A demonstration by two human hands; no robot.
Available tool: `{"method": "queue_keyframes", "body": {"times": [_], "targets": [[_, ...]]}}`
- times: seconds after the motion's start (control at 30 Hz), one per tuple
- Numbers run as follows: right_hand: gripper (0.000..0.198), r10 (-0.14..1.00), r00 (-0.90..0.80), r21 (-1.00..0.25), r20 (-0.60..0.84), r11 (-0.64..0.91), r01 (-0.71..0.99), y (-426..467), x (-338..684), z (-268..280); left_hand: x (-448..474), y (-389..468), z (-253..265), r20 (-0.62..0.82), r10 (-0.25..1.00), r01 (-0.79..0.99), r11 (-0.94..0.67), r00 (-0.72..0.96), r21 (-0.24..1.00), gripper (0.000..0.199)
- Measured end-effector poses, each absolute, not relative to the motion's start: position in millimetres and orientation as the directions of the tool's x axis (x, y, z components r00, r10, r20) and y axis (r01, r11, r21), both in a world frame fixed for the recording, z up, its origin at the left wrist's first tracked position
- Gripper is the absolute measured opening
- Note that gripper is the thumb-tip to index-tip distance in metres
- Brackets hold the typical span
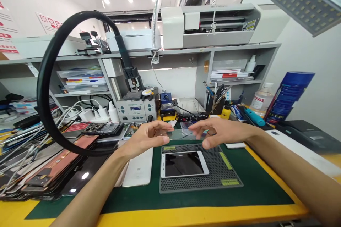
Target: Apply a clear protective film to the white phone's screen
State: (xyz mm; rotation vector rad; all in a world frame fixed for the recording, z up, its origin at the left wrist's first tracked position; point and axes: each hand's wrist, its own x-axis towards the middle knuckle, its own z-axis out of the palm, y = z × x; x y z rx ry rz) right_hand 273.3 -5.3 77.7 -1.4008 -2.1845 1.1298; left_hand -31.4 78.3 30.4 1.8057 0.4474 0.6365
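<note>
A white smartphone (185, 164) with a dark screen lies face up on a grey perforated mat (223, 170). Above the mat's far left corner hovers my left hand (147, 136), fingers curved and thumb apart, holding nothing. My right hand (217, 131) hangs over the far right part of the mat, its fingers bent, spread from the thumb and also without anything in them. Neither hand touches the phone. To the left of the mat, a white tablet-like device (138, 168) lies on the green work mat (133, 198), partly behind my left forearm.
Stacked phone parts (66, 152) and white cables crowd the left side. A thick black hose (44, 78) loops up from a soldering station (137, 110). Behind my right arm stand a tool holder (215, 103), a clear bottle (262, 99) and a black box (306, 134). An LED lamp (295, 0) hangs overhead.
</note>
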Motion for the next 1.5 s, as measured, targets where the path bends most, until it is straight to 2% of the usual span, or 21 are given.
{"method": "queue_keyframes", "body": {"times": [0.1, 0.27, 0.6, 0.77, 0.93, 1.07, 1.23, 1.5], "targets": [[0.092, 0.897, -0.411, -0.689, -0.161, 0.196, 0.698, -11, 273, 79, -34, 77, 27, 0.195, 0.594, 0.076, -0.399, 0.780, 0.914, 0.044], [0.088, 0.922, -0.367, -0.690, -0.121, 0.187, 0.699, -13, 279, 66, -41, 73, 15, 0.175, 0.603, 0.165, -0.465, 0.778, 0.870, 0.048], [0.083, 0.943, -0.320, -0.720, -0.087, 0.163, 0.674, -25, 287, 35, -42, 67, 2, 0.168, 0.581, 0.238, -0.556, 0.796, 0.797, 0.050], [0.084, 0.959, -0.271, -0.652, -0.080, 0.155, 0.742, -36, 282, 28, -36, 59, 0, 0.199, 0.575, 0.237, -0.593, 0.794, 0.770, 0.044], [0.090, 0.963, -0.247, -0.542, -0.106, 0.152, 0.826, -42, 284, 23, -36, 51, 0, 0.212, 0.547, 0.288, -0.686, 0.810, 0.668, 0.052], [0.091, 0.962, -0.230, -0.483, -0.145, 0.134, 0.865, -48, 287, 19, -40, 49, -3, 0.166, 0.500, 0.338, -0.759, 0.850, 0.556, 0.061], [0.092, 0.960, -0.208, -0.427, -0.188, 0.110, 0.898, -50, 284, 17, -47, 47, -3, 0.161, 0.516, 0.426, -0.816, 0.841, 0.390, 0.067], [0.087, 0.958, -0.279, -0.437, -0.061, 0.226, 0.870, -54, 293, 5, -51, 46, 0, 0.174, 0.520, 0.460, -0.839, 0.836, 0.292, 0.073]]}}
